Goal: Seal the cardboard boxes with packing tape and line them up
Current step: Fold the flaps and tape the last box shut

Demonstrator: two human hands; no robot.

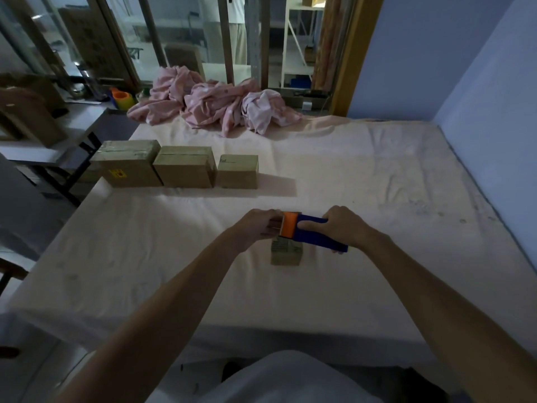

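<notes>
tape dispenser held over the small box

i see the small brown cardboard box (pixel 286 253) on the pale bed sheet (pixel 377 199), flaps closed, contents hidden. just above it the right hand (pixel 345 225) wraps the handle of the blue tape dispenser with an orange roll (pixel 315 232). the left hand (pixel 258 225) pinches its orange end. beyond that box, to the left, three bigger brown cardboard boxes (pixel 184 170) stand closed in a row. farther back lies a crumpled pink cloth (pixel 209 104).
</notes>
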